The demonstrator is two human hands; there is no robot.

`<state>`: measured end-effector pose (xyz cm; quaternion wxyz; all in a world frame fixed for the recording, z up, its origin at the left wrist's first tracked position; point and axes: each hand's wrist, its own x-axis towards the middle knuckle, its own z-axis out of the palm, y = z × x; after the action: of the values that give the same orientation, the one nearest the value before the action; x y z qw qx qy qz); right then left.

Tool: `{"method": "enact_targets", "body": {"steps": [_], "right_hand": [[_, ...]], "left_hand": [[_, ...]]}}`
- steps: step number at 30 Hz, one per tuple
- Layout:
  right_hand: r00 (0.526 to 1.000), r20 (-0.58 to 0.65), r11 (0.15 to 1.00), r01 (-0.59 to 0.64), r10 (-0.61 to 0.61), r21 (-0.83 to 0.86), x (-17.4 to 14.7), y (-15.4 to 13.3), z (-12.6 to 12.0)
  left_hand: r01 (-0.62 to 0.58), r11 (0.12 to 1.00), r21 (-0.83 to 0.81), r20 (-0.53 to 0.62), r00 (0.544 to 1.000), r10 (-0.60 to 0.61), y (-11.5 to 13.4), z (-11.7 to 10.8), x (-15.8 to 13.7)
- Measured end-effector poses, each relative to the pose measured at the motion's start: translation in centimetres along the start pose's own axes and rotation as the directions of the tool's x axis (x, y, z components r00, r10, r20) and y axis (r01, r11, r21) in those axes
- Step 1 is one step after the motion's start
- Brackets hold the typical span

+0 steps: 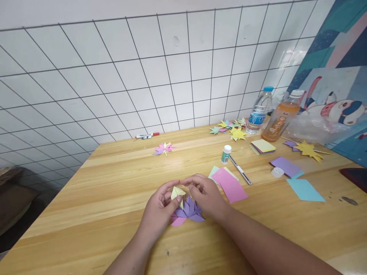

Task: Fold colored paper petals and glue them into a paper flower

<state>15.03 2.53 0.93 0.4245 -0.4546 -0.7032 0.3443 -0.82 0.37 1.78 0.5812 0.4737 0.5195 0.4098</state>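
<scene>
Left hand (pixel 160 205): thumb and fingers pinching pale yellow folded paper (pixel 177 191) beside purple folded pieces (pixel 190 209), well in from the left edge of the desk (pixel 100 214). Right hand (pixel 207 194): fingers curled; can't tell if gripping. Paper likely light, crisp, easily creased; best held gently along folded edges.

The table (pixel 86 214) is set against the wall (pixel 172 76). Markers (pixel 147 136) are laid at its back left, with a paper leaf (pixel 164 148) placed before them. Two bottles (pixel 256 117) are stood at the back right, with a leaf pile (pixel 237 133) to their left and a paper stack (pixel 263 146) before them. A glue stick (pixel 226 156) is stood midway, behind loose sheets (pixel 231 187). Left of those sheets, a folded cluster (pixel 189 209) is placed between the left hand (pixel 161 206) and the right hand (pixel 208 194).
</scene>
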Motion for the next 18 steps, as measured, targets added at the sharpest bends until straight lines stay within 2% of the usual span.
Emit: {"method": "enact_targets", "body": {"steps": [4,10,14,18], "right_hand": [[0.997,0.078,0.997,-0.017,0.022,-0.075,0.2,0.4,0.2],[0.987,0.098,0.992,-0.125,0.127,-0.031,0.0,0.5,0.5],[0.973,0.118,0.978,-0.203,0.198,0.035,0.1,0.4,0.4],[0.964,0.156,0.959,-0.240,0.217,0.151,0.3,0.5,0.2]], "left_hand": [[-0.018,1.000,0.019,0.026,1.000,0.018,-0.2,0.0,-0.1],[-0.043,0.997,0.070,0.009,0.999,0.043,-1.0,-0.3,0.2],[-0.059,0.996,0.060,0.025,0.998,0.057,-1.1,-0.4,0.2],[-0.054,0.998,-0.012,0.061,0.997,0.054,-0.4,-0.5,0.1]]}}
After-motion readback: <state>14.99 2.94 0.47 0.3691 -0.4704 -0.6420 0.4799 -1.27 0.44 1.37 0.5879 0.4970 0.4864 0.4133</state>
